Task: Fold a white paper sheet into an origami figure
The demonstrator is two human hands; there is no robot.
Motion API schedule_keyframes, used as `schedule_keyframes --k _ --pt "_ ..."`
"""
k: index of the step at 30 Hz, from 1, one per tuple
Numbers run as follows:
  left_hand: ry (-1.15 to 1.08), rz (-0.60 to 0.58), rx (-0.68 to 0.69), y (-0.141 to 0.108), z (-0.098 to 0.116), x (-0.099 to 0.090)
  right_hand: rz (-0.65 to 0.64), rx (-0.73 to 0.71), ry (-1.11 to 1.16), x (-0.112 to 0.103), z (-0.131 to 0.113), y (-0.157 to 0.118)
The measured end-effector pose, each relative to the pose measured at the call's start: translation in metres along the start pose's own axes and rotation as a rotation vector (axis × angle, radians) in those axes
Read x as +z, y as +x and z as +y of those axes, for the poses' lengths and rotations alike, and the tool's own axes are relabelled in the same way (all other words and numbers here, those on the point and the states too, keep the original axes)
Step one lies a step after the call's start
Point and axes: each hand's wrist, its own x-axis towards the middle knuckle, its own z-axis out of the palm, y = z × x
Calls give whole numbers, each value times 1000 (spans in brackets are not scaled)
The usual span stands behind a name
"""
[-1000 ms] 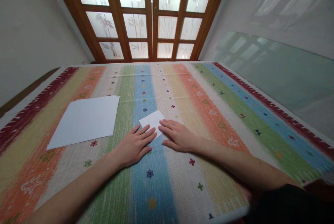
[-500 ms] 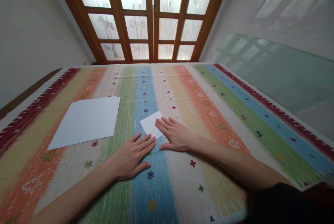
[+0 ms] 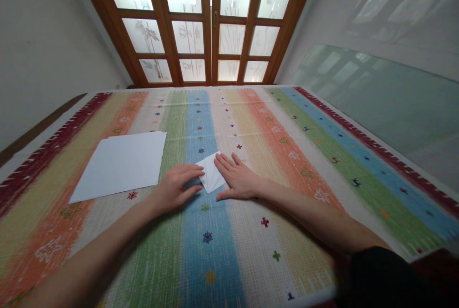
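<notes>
A small folded sheet of white paper (image 3: 212, 176) lies on the tablecloth near the middle, its crease lines running to a lower point. My right hand (image 3: 238, 176) rests flat on its right side, fingers stretched out and thumb apart, covering that edge. At the paper's left edge is my left hand (image 3: 179, 186), with its fingers bent and the fingertips touching the edge. A gap shows between its thumb and fingers, so this hand is open too.
Left of my hands lies a stack of larger white sheets (image 3: 122, 164) with uneven edges. A striped tablecloth (image 3: 211, 265) covers the table. Wood-framed glass doors (image 3: 211, 35) stand behind the far edge, and a pale glass panel (image 3: 387, 97) leans along the right wall.
My left hand has moved up and left, from the paper's lower corner to its left edge, and its fingers have bent. A folded part of the paper now shows. My right hand stays flat.
</notes>
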Motion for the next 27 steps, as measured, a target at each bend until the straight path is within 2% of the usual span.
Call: schedule_keyframes --k 4,8,11,15,18,22,27 --pt "124 -118 -5 17 -17 9 81 30 12 1 1 -4" --pt "182 -197 -27 24 -23 20 206 111 35 -2 3 -10" --pt "218 -207 -54 25 -22 26 294 116 69 -6 2 -16" --pt "284 -174 -95 25 -15 31 350 24 67 -5 -2 -24" --pt "330 -146 -131 25 -6 33 337 -81 50 -4 -3 -31" --pt "357 -142 -163 25 4 33 255 -263 45 -6 -3 -36" --pt "348 -182 -188 24 7 31 213 -333 71 -7 -2 -35"
